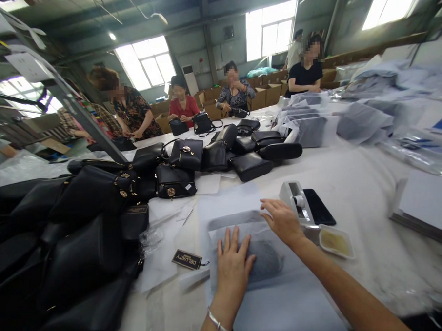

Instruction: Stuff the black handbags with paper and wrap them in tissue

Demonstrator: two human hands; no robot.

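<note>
A black bag (266,262) lies flat under thin white tissue paper (224,233), its dark shape showing through. My left hand (232,262) rests palm down on the paper with the fingers spread. Over the far right edge of the wrapped bag is my right hand (282,222), its fingers apart and bent a little, close to a white tape dispenser (294,199). Whether its fingertips touch the paper is hard to tell. Left of the bag lies a black hang tag (187,259) with gold lettering and a cord.
Black handbags (89,249) are heaped at the left and across the middle. A black phone (319,207) and a small dish (336,242) of yellowish content lie right of the dispenser. Wrapped bags (307,122) stand behind, and a paper stack (427,200) sits right. Several people work across the table.
</note>
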